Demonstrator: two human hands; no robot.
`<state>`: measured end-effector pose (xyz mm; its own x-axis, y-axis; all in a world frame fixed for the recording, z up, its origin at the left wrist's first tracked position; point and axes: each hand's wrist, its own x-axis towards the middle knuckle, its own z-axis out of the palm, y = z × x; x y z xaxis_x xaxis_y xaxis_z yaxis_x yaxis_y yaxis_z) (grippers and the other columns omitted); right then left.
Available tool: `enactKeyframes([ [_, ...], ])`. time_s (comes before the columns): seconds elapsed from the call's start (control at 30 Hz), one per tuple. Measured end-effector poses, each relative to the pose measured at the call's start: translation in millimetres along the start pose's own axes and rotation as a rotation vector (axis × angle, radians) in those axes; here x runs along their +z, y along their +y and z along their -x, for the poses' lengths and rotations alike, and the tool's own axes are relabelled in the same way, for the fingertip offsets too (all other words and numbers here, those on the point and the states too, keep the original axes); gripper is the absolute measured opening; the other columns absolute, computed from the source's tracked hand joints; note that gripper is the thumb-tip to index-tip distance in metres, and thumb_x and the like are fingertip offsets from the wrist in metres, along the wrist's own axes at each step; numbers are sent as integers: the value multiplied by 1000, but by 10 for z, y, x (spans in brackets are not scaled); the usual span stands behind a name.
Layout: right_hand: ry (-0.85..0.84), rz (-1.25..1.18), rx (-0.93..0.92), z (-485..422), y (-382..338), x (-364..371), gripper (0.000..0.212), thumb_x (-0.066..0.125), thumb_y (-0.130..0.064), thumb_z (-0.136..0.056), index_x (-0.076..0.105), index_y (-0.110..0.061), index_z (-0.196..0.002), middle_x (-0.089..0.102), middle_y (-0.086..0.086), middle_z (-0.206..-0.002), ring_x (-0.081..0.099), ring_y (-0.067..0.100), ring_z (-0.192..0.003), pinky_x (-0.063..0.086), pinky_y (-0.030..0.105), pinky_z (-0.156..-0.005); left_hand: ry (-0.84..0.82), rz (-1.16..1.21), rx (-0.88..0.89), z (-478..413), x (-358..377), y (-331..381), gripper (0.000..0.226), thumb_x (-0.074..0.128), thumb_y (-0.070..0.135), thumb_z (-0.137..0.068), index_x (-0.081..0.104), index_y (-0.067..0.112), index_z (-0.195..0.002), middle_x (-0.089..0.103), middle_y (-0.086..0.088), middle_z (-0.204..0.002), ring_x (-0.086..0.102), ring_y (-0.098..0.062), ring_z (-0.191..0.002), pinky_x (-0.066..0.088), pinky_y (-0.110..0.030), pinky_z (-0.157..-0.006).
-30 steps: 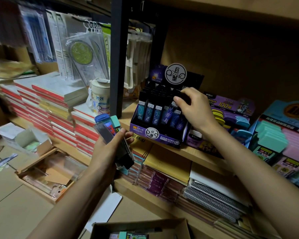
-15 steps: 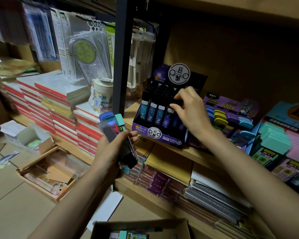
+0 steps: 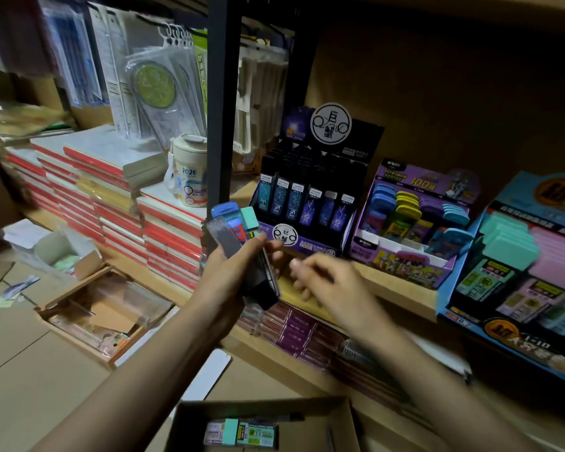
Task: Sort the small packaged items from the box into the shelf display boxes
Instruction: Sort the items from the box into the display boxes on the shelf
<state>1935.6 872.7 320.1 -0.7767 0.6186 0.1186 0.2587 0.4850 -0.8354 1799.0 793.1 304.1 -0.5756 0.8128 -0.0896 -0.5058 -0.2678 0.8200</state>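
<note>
My left hand [image 3: 229, 275] grips a fanned bundle of small packaged lead cases [image 3: 238, 230], black, blue, red and mint, in front of the shelf. Just to its right my right hand [image 3: 320, 282] is blurred, fingers loosely curled, holding nothing. On the shelf stand three display boxes: a dark one with constellation packs [image 3: 307, 203], a purple one [image 3: 411, 223] with coloured cases, and a blue one [image 3: 522, 256] with mint and pink cases. A brown cardboard box [image 3: 268, 409] at the bottom edge holds a few mint and green packs [image 3: 242, 433].
Stacks of red-edged notebooks [image 3: 111, 190] and a white cup [image 3: 190, 171] fill the shelf left of a black upright post [image 3: 222, 93]. Bagged rulers hang above. Open flat boxes [image 3: 101, 308] lie on the floor at left. Purple packs sit on the lower shelf.
My right hand has left the dark display box and come down toward the bundle in my left hand, with nothing in it. The left hand has stayed roughly in place.
</note>
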Motion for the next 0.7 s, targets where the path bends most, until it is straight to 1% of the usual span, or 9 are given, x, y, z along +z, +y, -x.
enactKeyframes([
  [0.07, -50, -160, 85, 155, 35, 151, 36, 53, -57, -77, 58, -23, -89, 63, -7, -73, 59, -3, -60, 42, 13, -53, 10, -6, -12, 18, 50, -98, 24, 61, 19, -89, 59, 8, -109, 75, -6, -88, 71, -12, -76, 57, -26, -62],
  [0.13, -5, -199, 141, 205, 75, 237, 44, 59, -56, -76, 52, -16, -91, 64, 1, -77, 60, 1, -62, 45, 21, -56, -5, -25, -33, 37, 104, -208, 21, 62, 21, -88, 61, 11, -106, 73, -6, -92, 70, -13, -80, 57, -30, -70],
  [0.2, 58, -211, 182, 226, 98, 260, 37, 64, -44, -82, 48, -12, -90, 64, 7, -78, 63, 13, -67, 48, 30, -59, -25, -22, -56, 66, 158, -296, 19, 63, 22, -87, 62, 13, -104, 73, -6, -92, 69, -13, -81, 58, -31, -72],
  [0.23, 69, -236, 193, 239, 119, 251, 32, 64, -37, -84, 47, -11, -90, 63, 6, -75, 63, 16, -65, 48, 31, -57, -32, -29, -59, 82, 182, -323, 21, 64, 23, -86, 63, 13, -104, 73, -5, -92, 70, -14, -81, 58, -30, -70],
  [0.33, 34, -371, 206, 301, 150, 168, 23, 61, -29, -89, 45, -12, -89, 64, 5, -71, 62, 14, -56, 47, 22, -47, -67, -68, -36, 122, 230, -359, 28, 67, 34, -80, 63, 18, -103, 74, -4, -96, 71, -13, -86, 56, -26, -64],
  [0.4, 19, -471, 217, 339, 162, 103, 19, 57, -29, -91, 48, -12, -91, 68, 5, -74, 63, 14, -56, 48, 21, -46, -135, -69, -30, 143, 254, -351, 40, 65, 42, -77, 60, 19, -110, 73, -4, -104, 70, -13, -93, 56, -23, -66],
  [0.47, 39, -539, 216, 360, 180, 42, 17, 52, -28, -94, 52, -11, -93, 68, 3, -75, 63, 12, -56, 48, 20, -47, -193, -50, -47, 162, 289, -330, 50, 61, 46, -76, 57, 15, -115, 73, -3, -103, 69, -12, -93, 55, -20, -65],
  [0.6, 113, -528, 165, 391, 195, -58, 20, 47, -27, -96, 57, -11, -91, 68, 3, -81, 63, 12, -57, 48, 20, -46, -229, 23, -26, 166, 339, -350, 33, 50, 33, -92, 59, 9, -111, 70, -7, -94, 69, -16, -87, 56, -25, -70],
  [0.7, 208, -332, 98, 420, 214, -60, 15, 52, -27, -94, 56, -17, -84, 68, 2, -84, 66, 18, -65, 51, 25, -49, -184, 12, -23, 172, 361, -387, 21, 47, 22, -95, 59, 9, -107, 73, -5, -87, 71, -15, -81, 57, -26, -64],
])
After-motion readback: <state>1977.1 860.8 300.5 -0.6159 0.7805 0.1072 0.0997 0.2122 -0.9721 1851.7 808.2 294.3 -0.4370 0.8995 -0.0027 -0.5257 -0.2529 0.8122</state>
